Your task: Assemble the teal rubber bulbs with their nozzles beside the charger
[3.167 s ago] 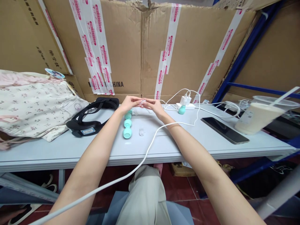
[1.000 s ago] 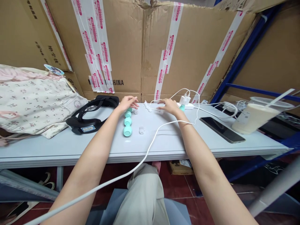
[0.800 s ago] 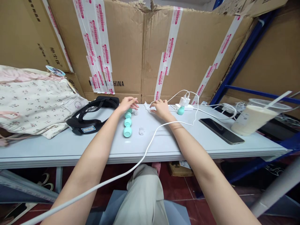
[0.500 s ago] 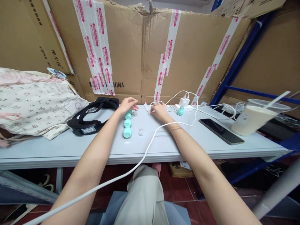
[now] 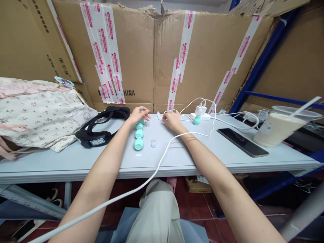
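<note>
A row of mint-green rounded containers (image 5: 139,134) runs front to back on the table. My left hand (image 5: 138,115) rests at the row's far end, over the last piece, with fingers loosely stretched and apart. A small clear plastic cap (image 5: 153,143) lies right of the row, and another clear cap (image 5: 147,123) sits just under my left fingertips. My right hand (image 5: 172,119) is bent down at the back of the table, its fingers curled together beside small clear pieces (image 5: 159,116). Whatever is between those fingertips is too small and hidden to name.
A white cable (image 5: 162,158) crosses over my right forearm. Rightward are a mint-green bulb-shaped piece (image 5: 196,119), a white charger (image 5: 199,110), a phone (image 5: 242,142) and a tilted drink cup (image 5: 280,126). A black headset (image 5: 101,130) and floral bag (image 5: 43,114) lie left. Cardboard (image 5: 136,60) walls the back.
The view has shifted slightly, so everything sits a little lower and more to the right. Both hands keep nearly the same pose and place; the containers and caps have not moved on the table.
</note>
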Demonstrator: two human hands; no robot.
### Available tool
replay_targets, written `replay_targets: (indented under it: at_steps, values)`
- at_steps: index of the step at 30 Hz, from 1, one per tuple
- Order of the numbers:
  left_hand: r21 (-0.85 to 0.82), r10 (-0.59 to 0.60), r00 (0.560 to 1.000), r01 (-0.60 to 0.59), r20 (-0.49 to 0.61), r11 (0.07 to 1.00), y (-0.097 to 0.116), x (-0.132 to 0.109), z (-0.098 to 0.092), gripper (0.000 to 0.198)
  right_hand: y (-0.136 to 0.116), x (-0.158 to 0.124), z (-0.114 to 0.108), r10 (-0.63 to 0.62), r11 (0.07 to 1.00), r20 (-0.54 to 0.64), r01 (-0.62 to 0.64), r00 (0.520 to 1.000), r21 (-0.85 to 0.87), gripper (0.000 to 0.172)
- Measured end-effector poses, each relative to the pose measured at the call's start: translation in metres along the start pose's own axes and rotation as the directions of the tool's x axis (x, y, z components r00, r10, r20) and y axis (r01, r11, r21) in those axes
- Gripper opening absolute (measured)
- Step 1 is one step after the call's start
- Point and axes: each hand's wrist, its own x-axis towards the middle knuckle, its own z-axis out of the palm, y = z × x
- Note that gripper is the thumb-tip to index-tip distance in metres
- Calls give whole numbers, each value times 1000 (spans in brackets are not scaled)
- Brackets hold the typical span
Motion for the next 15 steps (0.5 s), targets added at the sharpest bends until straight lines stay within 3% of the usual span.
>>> replay_targets:
  at_steps: [2,4,7,9,11,15]
  values:
    - [41,24,1000,-24,-12,999,0,0,-2,31,-1,3,-4,64,990,-9,-63,998,126,13]
    - [138,102,995,-99,-12,985,1,-1,-2,38,-3,8,-9,159,902,-7,-143,987,407,14]
    - [227,221,975,-223,37,948,6,-1,4,47,-11,17,-12,206,525,31,-137,978,840,21]
    - [153,228,972,-233,50,960,10,-1,10,50,-19,21,-12,192,327,38,-100,981,940,23]
    - [42,212,977,-213,20,976,15,-2,16,52,-26,22,-11,222,268,48,-108,974,957,25]
    - [-77,192,978,-198,-82,977,22,-3,23,50,-29,22,-8,213,258,39,-95,976,962,27]
